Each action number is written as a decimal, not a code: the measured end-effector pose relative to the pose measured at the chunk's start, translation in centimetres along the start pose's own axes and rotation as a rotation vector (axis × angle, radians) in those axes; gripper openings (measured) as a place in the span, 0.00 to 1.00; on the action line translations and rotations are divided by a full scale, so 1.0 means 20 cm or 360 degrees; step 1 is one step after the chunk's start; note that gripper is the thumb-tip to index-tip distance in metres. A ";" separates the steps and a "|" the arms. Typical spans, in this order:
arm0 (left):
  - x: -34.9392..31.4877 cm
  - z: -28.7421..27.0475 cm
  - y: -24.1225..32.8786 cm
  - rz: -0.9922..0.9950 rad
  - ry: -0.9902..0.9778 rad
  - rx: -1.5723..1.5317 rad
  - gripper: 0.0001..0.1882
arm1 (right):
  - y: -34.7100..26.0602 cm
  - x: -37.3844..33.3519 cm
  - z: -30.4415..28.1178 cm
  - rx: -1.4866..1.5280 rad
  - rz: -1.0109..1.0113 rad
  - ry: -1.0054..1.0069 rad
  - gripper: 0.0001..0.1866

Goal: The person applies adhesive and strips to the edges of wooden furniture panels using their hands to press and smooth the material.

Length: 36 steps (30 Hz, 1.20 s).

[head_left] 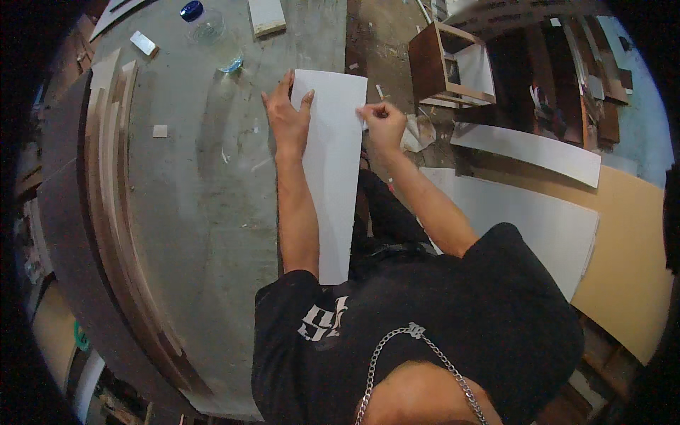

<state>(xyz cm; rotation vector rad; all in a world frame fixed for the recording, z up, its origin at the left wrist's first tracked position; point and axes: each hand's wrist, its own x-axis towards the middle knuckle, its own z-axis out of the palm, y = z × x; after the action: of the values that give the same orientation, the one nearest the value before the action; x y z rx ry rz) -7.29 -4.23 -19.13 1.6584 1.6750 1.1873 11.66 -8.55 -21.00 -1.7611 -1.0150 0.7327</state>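
Observation:
A long white board (pixel 327 163) lies lengthwise along the right edge of the grey worktable, its near end close to my black shirt. At its far left edge rests my left hand (pixel 289 113), fingers spread and thumb lying on the white face. My right hand (pixel 383 126) is at the board's right edge near the far end. Its fingers are curled into a pinch, with the fingertips at or against that edge. Whatever they may hold is too small or hidden to make out.
On the worktable (pixel 191 283) stand or lie a clear bottle with a blue cap (pixel 211 32), a small pale block (pixel 144 44) and a white-topped offcut (pixel 266 17). Long wooden strips (pixel 117 177) line its left side. To the right are a small cabinet frame (pixel 425 64) and white panels (pixel 524 219).

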 end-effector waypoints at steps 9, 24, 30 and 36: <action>0.03 -0.02 -0.03 -0.0118 -0.0034 -0.0067 0.31 | 0.00 -0.07 0.05 0.0520 0.0529 -0.0010 0.09; 0.05 -0.02 -0.03 -0.0171 0.0025 -0.0119 0.35 | -0.01 -0.06 0.06 0.0324 0.0497 0.0006 0.09; 0.06 -0.01 0.01 -0.0183 -0.0025 -0.0166 0.36 | -0.03 0.25 0.09 0.0400 0.0511 0.0054 0.07; 0.03 -0.01 -0.03 -0.0163 0.0012 -0.0068 0.35 | 0.00 0.07 0.07 0.0500 0.0509 -0.0081 0.07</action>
<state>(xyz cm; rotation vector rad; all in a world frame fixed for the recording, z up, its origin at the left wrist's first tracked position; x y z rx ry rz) -7.92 -3.56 -19.31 1.5254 1.7060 1.1732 11.23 -6.64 -21.61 -1.6484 -0.6138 1.0793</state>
